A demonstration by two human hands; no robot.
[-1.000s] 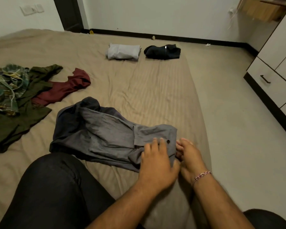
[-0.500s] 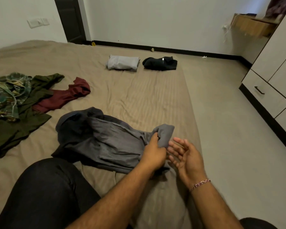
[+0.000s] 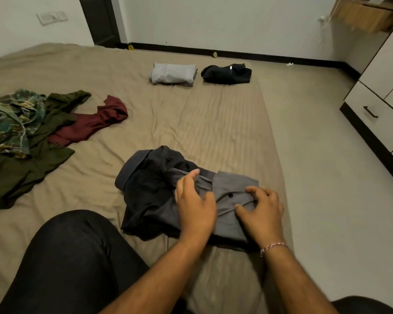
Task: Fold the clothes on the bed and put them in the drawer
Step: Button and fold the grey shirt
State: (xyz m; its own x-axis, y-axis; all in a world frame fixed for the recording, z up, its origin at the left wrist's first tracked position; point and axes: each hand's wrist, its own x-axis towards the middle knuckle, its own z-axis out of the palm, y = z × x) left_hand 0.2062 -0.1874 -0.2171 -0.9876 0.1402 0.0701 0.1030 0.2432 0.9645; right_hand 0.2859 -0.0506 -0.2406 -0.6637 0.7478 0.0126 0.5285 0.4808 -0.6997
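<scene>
- Head view: the grey trousers (image 3: 186, 196) lie half folded on the bed (image 3: 213, 132), near its right edge, just ahead of the person's knee (image 3: 73, 257).
- The left hand (image 3: 195, 202) rests on the bunched middle with fingers loosely curled; whether it pinches cloth I cannot tell. The right hand (image 3: 262, 211) presses the folded end flat, fingers spread and bent at the tips, clamped on nothing.
- Risk: the dark bunched part looks uneven, so a further fold would likely come out lopsided; lifting either palm may let the fold spring open, and the bundle could slide off the near edge.
- Count: two folded garments at the far end, a pale grey bundle (image 3: 171, 73) and a black bundle (image 3: 227, 74); three unfolded at left, a patterned green piece (image 3: 9, 123), an olive garment (image 3: 21, 171) and a maroon garment (image 3: 91, 123).
- One drawer (image 3: 377, 118) with a dark handle stands shut, well apart across the floor.
</scene>
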